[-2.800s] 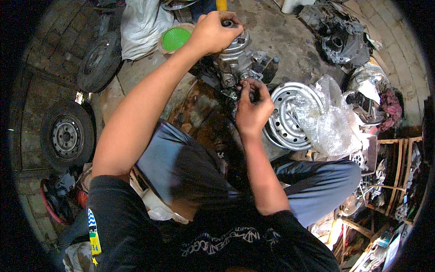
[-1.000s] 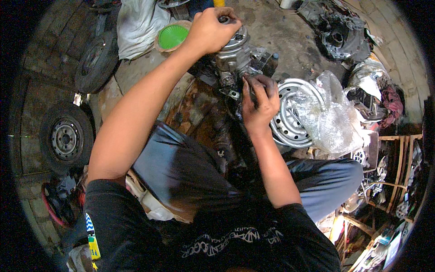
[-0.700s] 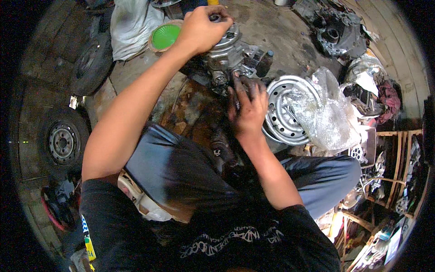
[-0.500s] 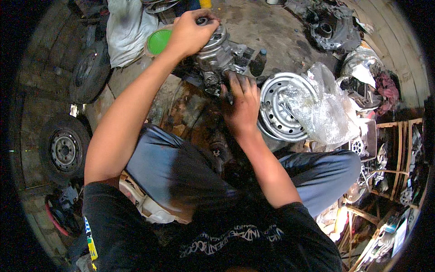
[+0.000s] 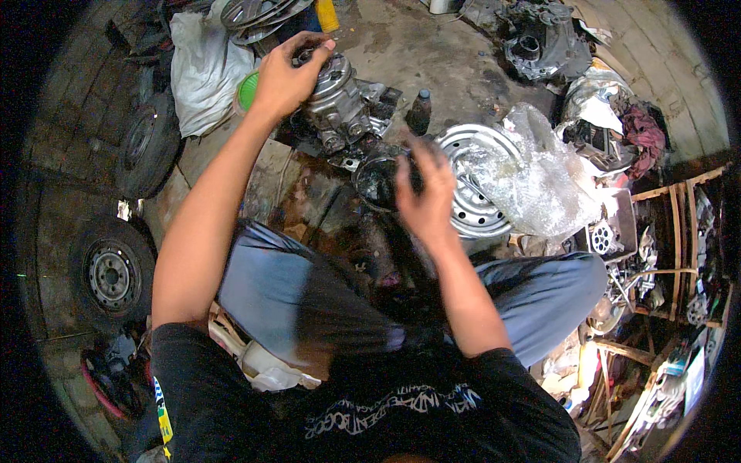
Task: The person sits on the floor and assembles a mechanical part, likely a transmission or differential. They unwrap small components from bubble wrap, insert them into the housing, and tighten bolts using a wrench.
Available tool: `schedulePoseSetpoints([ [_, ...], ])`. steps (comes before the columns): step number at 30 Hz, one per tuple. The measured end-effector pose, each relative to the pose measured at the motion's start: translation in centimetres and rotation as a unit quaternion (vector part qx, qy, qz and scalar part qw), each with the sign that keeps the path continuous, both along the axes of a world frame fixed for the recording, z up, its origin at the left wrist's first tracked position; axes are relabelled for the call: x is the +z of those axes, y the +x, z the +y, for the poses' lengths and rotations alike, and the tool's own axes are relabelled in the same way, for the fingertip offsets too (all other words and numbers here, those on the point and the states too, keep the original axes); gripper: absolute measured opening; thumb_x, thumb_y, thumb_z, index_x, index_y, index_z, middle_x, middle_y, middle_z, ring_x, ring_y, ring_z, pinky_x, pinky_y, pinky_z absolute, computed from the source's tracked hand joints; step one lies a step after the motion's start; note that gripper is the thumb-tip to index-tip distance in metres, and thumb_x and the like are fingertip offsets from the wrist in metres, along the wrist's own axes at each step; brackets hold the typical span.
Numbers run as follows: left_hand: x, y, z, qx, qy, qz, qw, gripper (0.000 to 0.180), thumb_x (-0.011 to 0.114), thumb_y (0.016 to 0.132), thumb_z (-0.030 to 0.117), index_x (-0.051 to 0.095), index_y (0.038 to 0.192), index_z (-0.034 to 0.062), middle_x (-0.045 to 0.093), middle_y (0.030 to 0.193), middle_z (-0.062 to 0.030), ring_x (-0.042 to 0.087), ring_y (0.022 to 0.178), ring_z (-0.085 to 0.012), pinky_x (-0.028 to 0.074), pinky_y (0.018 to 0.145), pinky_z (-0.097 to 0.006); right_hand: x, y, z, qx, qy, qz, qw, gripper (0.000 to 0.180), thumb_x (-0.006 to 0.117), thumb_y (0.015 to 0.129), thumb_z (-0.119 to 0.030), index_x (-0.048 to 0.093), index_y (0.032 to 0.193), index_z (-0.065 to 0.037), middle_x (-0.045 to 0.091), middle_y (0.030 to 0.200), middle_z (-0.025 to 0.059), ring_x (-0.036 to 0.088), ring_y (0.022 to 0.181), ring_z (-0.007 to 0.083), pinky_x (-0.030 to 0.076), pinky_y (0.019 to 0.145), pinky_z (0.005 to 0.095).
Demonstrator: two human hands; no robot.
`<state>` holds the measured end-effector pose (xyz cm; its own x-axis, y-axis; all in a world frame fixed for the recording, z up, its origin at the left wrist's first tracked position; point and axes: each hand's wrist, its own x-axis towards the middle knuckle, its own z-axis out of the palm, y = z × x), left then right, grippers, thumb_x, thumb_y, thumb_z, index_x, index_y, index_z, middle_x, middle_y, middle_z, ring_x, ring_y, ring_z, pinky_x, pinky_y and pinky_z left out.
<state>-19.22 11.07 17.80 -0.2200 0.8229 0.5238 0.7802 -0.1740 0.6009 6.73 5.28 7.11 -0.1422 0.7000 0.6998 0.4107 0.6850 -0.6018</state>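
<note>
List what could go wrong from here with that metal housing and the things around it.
The metal housing could tip or turn: only the left hand grips it, at its top end, and blackened fingers might slip.
The upright dark bottle might get knocked over, as the right hand, blurred and off the housing, is close by in the picture.

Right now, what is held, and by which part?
The left hand grips the silver metal housing by its far end; whether the blurred right hand holds anything is unclear.
</note>
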Motion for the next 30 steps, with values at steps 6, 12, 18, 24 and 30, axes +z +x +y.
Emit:
schedulePoseSetpoints([
  [6, 0.9, 1.4, -1.2, -0.022, 0.041, 0.027, 0.999, 0.037, 0.071, 0.091, 0.036, 0.071, 0.114, 0.0074, 0.073, 0.111, -0.0141, 0.068, 0.108, -0.03, 0.049, 0.098, -0.038, 5.0, 9.0, 7.7, -0.063, 0.049, -0.105, 0.991, 0.024, 0.068, 0.089, -0.01, 0.068, 0.108, 0.003, 0.068, 0.1, 0.0257, 0.066, 0.089, 0.0439, 0.052, 0.08, 0.0493],
  [12, 1.5, 2.0, -2.2, -0.009, 0.09, 0.08, 0.993, 0.036, 0.071, 0.091, 0.033, 0.07, 0.119, 0.0102, 0.069, 0.121, -0.0135, 0.062, 0.117, -0.0327, 0.044, 0.104, -0.04, 2.9, 16.4, 10.1, -0.053, -0.11, -0.3, 0.946, 0.024, 0.067, 0.091, -0.017, 0.07, 0.108, -0.001, 0.068, 0.103, 0.026, 0.067, 0.09, 0.0444, 0.054, 0.079, 0.0489],
  [18, 3.3, 2.3, -3.1, -0.02, 0.092, 0.033, 0.995, 0.034, 0.065, 0.096, 0.03, 0.069, 0.121, 0.0076, 0.069, 0.12, -0.0136, 0.063, 0.114, -0.0281, 0.044, 0.103, -0.038, -3.8, 16.4, 13.0, -0.054, -0.224, -0.277, 0.933, 0.019, 0.068, 0.087, -0.017, 0.075, 0.101, -0.006, 0.072, 0.096, 0.0227, 0.07, 0.088, 0.0422, 0.055, 0.08, 0.0487],
  [24, 4.8, 1.9, -2.8, 0.026, 0.057, 0.017, 0.998, 0.035, 0.057, 0.101, 0.03, 0.068, 0.122, 0.005, 0.071, 0.115, -0.0125, 0.063, 0.111, -0.0195, 0.045, 0.101, -0.033, -10.9, 11.5, 18.4, -0.008, -0.266, -0.21, 0.941, 0.025, 0.07, 0.085, -0.017, 0.073, 0.106, -0.003, 0.071, 0.099, 0.0267, 0.068, 0.095, 0.0446, 0.054, 0.085, 0.0503],
  [30, 3.9, 1.8, -1.6, 0.013, -0.018, 0.008, 1.0, 0.037, 0.056, 0.102, 0.032, 0.067, 0.123, 0.0034, 0.071, 0.117, -0.011, 0.061, 0.114, -0.0186, 0.042, 0.104, -0.033, -18.2, 6.5, 21.2, -0.007, -0.299, -0.103, 0.949, 0.046, 0.079, 0.08, -0.02, 0.067, 0.119, 0.0, 0.07, 0.112, 0.0261, 0.066, 0.107, 0.0433, 0.052, 0.093, 0.0474],
])
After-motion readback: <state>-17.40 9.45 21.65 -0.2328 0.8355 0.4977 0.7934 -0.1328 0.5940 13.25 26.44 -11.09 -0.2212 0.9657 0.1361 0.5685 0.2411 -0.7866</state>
